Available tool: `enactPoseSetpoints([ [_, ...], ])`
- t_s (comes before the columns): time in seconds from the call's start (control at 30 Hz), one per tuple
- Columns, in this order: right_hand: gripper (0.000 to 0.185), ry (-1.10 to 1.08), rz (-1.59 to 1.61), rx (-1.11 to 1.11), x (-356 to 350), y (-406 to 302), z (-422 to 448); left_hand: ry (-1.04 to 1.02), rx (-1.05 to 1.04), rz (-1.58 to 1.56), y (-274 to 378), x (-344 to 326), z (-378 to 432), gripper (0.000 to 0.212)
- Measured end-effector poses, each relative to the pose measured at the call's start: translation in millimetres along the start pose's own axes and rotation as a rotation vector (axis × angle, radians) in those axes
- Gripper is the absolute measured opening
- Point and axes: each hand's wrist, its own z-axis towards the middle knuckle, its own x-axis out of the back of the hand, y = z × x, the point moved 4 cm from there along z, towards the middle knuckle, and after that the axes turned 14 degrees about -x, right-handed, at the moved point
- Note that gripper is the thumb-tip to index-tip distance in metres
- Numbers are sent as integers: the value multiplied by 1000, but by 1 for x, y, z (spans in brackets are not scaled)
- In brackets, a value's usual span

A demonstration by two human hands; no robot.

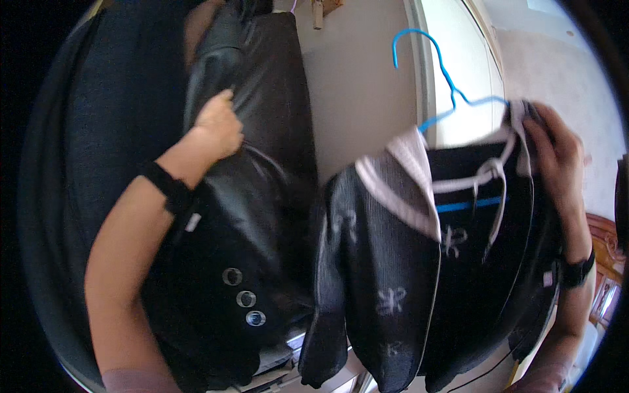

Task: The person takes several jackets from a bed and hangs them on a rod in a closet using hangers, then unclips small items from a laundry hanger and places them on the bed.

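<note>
My right hand point(560, 147) grips the shoulder and pale collar of a black knit cardigan point(393, 265), off to the right. The cardigan has pale pink trim, a tied pale ribbon at the neck and small light motifs. It is on a blue wire hanger point(449, 83), whose hook rises into the air, touching nothing. My left hand point(221, 125) is closed in a fist on a glossy black garment point(265, 83) hanging at centre left. Its fingertips are partly hidden. Below it, dark cloth carries three round ring-shaped buttons point(245, 298).
More dark clothing point(123, 113) hangs along the left side. A wooden piece point(318, 14) shows at the top, near a pale wall point(361, 83). Behind the hanger stands a bright door or window panel point(464, 59). Carved wooden furniture point(607, 240) appears at the far right.
</note>
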Motion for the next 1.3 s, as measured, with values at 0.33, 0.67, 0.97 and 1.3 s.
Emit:
enactPoseSetpoints([
  [0.33, 20, 297, -665, -11, -8, -41, 6, 253, 45, 137, 144, 2, -36, 40],
  [0.67, 16, 359, -798, 41, 9, -74, -12, 535, 71, -69, 293, 49, -118, 37],
  [0.97, 14, 481, -679, -15, 99, -127, -42, 1270, -133, -308, 381, 77, -286, 41],
  [1.3, 20, 293, -575, 113, 80, -155, -118, 1193, -153, -425, 448, 81, -399, 42],
])
